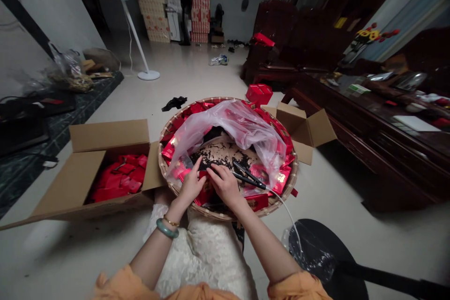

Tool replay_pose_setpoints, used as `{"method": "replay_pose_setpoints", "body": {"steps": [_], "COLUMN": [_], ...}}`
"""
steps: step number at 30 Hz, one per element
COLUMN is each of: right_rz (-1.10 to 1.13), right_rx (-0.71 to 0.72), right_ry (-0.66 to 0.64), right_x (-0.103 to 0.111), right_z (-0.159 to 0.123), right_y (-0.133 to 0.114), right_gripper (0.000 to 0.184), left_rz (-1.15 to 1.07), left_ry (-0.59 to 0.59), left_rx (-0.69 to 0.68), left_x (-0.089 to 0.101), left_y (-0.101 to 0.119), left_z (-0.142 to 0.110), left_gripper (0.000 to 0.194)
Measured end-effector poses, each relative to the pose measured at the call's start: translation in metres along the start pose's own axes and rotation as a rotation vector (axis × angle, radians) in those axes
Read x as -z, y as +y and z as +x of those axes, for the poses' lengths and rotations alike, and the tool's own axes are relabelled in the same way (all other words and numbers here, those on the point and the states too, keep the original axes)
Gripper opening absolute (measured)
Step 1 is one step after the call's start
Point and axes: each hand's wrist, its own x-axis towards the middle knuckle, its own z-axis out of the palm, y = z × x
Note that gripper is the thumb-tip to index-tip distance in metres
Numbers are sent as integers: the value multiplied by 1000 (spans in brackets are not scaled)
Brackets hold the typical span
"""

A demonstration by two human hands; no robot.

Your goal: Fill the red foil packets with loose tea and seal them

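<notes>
Both left hand [190, 185] and right hand [225, 185] are grasping one red foil packet [206, 190], light and soft, better to hold by its top edge, inside the round bamboo basket [165, 168] beside black tongs [248, 176].

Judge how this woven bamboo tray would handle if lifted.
The woven bamboo tray probably feels light but flexes somewhat, being thin and wide. Its shallow rim and the loose dark tea inside suggest it would spill easily if tipped.
</notes>
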Motion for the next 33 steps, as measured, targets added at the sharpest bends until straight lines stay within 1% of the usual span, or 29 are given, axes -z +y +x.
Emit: {"method": "replay_pose_setpoints", "body": {"steps": [5, 9, 14, 18, 20, 23, 25, 27, 28, 29, 31, 33], "right_rz": [28, 7, -31, -39, -36, -4, 45, 96, 119, 141, 202, 300], "right_rx": [35, 100, 107, 234, 305, 345, 288, 158, 81, 0, -151, -282], "right_ry": [-34, -46, -42, -53, -48, -30, 6, 54, 74, 87, 88, 52], "right_x": [6, 7, 10, 12, 13, 15, 18, 22, 24, 26, 31, 36], "right_z": [6, 7, 9, 15, 17, 15, 13, 11, 10, 10, 10, 11], "right_y": [-1, -3, -7, -5, -2, 4, 8, 11, 13, 14, 16, 18], "right_gripper": [32, 31, 23, 23, 23, 25, 22, 16, 12, 10, 9, 11], "left_rz": [36, 39, 88, 134, 90, -70, -140, -188, -225, -268, -331, -326], "left_ry": [21, 18, -36, -35, -64, -186, -283, -367, -407, -449, -515, -532], "left_rx": [-18, 0, -47, -78, -69, -15, -1, 3, 22, 57, 148, 203], "left_x": [-2, -4, -5, -8, -10, -12, -11, -10, -8, -7, -4, -3], "left_y": [5, 6, 3, -3, -6, -10, -9, -7, -6, -4, -3, -2], "left_z": [-1, -1, -2, -1, -1, -1, -3, -4, -4, -4, -3, 0], "left_gripper": [76, 76, 82, 83, 83, 77, 64, 47, 41, 42, 56, 67]}}
